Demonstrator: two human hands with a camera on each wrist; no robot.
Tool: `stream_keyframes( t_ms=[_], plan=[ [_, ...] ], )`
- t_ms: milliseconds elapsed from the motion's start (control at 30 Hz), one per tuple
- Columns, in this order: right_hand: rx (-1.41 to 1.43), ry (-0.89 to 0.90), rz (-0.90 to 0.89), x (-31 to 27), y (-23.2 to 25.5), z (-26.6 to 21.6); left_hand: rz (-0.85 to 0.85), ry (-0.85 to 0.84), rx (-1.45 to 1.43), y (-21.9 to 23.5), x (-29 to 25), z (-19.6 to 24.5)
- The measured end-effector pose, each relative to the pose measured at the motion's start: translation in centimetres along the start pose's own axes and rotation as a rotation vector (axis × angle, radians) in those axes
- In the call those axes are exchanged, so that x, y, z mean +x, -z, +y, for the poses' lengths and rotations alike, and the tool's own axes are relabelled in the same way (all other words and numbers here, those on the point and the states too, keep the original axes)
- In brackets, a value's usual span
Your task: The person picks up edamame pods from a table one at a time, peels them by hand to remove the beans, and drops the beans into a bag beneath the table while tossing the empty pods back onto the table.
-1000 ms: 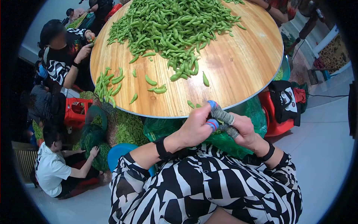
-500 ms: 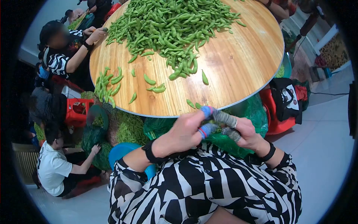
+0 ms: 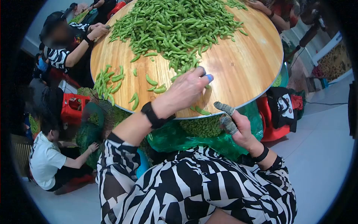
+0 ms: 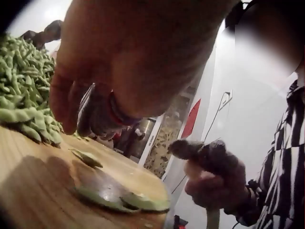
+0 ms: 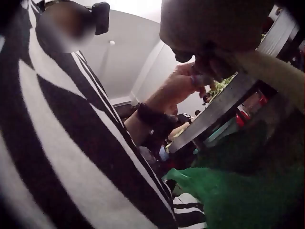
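Observation:
My left hand [image 3: 184,87] reaches over the wooden table at the near tip of a pile of green soybean pods [image 3: 175,28]. Blue and grey covers wrap its thumb and index finger. In the left wrist view its fingers point down close above the table, near a loose pod [image 4: 86,158]; no pod shows between them. Beyond the table's near edge is my right hand [image 3: 242,128], its thumb and index finger in grey knitted covers and spread apart. Nothing shows between those two fingertips. Two pods [image 3: 202,111] lie at the edge beside it.
Loose pods [image 3: 112,84] lie on the left of the round table [image 3: 246,74]. Below its edge, a green plastic bag [image 3: 167,138] surrounds shelled beans [image 3: 205,127]. A red stool [image 3: 272,125] stands at right. Other people work around the table and on the floor at left.
My hands were together over the bag; now they are apart. The left has moved forward to the pile, while the right stays near the edge with thumb and index finger spread.

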State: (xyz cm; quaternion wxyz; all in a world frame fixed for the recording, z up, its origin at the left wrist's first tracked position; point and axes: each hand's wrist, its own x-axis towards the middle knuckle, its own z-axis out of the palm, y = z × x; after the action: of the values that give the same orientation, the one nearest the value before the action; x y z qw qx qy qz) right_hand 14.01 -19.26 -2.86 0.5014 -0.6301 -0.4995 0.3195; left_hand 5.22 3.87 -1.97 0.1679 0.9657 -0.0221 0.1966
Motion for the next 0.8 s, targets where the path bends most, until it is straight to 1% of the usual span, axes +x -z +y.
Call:
stream_keyframes(
  t_ms=[67,167,267,367,400,433,467,533,600,633,700,800],
  plan=[
    [0.039,-0.020,0.004,-0.1,-0.1,0.7,-0.029,0.001,0.068,-1.2,0.7,-0.9],
    [0.406,-0.169,0.098,0.1,-0.6,0.7,0.071,-0.067,0.044,-1.7,1.0,-1.4],
    [0.486,-0.191,0.155,0.9,-0.8,0.6,-0.045,0.214,-0.329,-1.1,0.1,0.5],
    [0.608,-0.240,0.151,1.3,-0.7,0.9,-0.053,0.487,-0.771,0.9,-0.9,3.6],
    [0.674,-0.242,0.163,1.6,-1.0,0.3,-0.023,0.507,-0.865,0.5,-1.6,3.9],
    [0.740,-0.245,0.170,1.7,-1.3,-0.1,0.006,0.570,-0.961,0.3,-2.1,4.3],
    [0.911,-0.219,0.119,1.8,-1.6,0.3,0.038,0.634,-1.054,0.3,-2.4,4.9],
    [0.938,-0.220,0.061,1.7,-1.9,0.5,0.097,0.787,-1.275,0.5,-2.9,5.5],
    [0.969,-0.214,-0.009,1.6,-2.0,0.9,0.170,0.772,-1.293,0.1,-3.3,5.8],
    [0.960,-0.197,-0.010,1.7,-2.2,0.8,0.208,0.764,-1.302,-0.2,-3.5,5.9],
    [0.942,-0.164,-0.012,1.8,-2.5,0.5,0.233,0.725,-1.311,-0.4,-3.9,6.0],
    [1.034,-0.189,-0.089,1.9,-2.5,1.2,0.253,0.709,-1.327,-0.2,-4.3,6.0]
  ],
)
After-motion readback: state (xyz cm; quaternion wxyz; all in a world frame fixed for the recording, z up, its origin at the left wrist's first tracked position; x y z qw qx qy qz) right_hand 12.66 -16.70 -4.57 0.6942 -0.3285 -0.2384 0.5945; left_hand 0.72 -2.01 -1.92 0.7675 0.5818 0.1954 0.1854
